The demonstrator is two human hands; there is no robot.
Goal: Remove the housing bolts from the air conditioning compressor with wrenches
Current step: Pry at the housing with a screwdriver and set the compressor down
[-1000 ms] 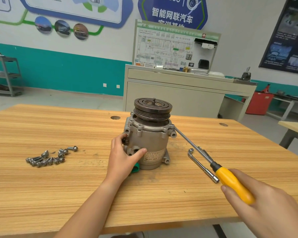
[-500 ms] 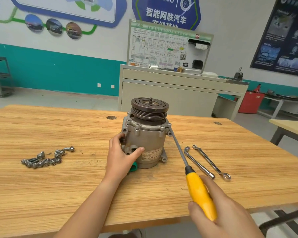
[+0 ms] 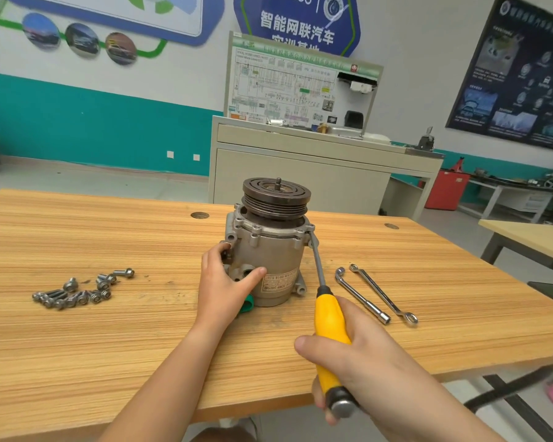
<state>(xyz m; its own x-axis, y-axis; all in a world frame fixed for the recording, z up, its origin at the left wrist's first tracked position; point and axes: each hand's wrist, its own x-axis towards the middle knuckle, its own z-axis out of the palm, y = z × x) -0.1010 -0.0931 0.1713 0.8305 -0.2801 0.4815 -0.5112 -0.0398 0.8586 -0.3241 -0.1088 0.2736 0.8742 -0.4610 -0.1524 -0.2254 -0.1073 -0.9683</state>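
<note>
So the compressor (image 3: 268, 260) stands upright on the wooden table (image 3: 109, 346), pulley (image 3: 276, 194) end up. The left hand (image 3: 224, 282) has hold of its side, with the thumb pressed across the front next to the label and the fingers curled round the far left edge. A green cap (image 3: 246, 304) peeks out at the base, just below that hand's palm.

The right hand (image 3: 358, 355) is wrapped tight round the yellow handle of a long-shaft wrench (image 3: 329, 317). Its steel shaft runs up and away from the hand to the top right flange of the housing, and the tip sits at a bolt lug there. I can't tell from where I'm standing whether it's actually seated on a bolt head.

Just right of the right hand, two more tools lie flat on the table. An L-shaped socket wrench (image 3: 361, 295) is nearer the hand, and a slim ring spanner (image 3: 383, 293) is just beyond it, not touching. Well out to the left of the left hand there's a little heap of loose bolts (image 3: 77, 290), with a couple strayed off its far edge.
</note>
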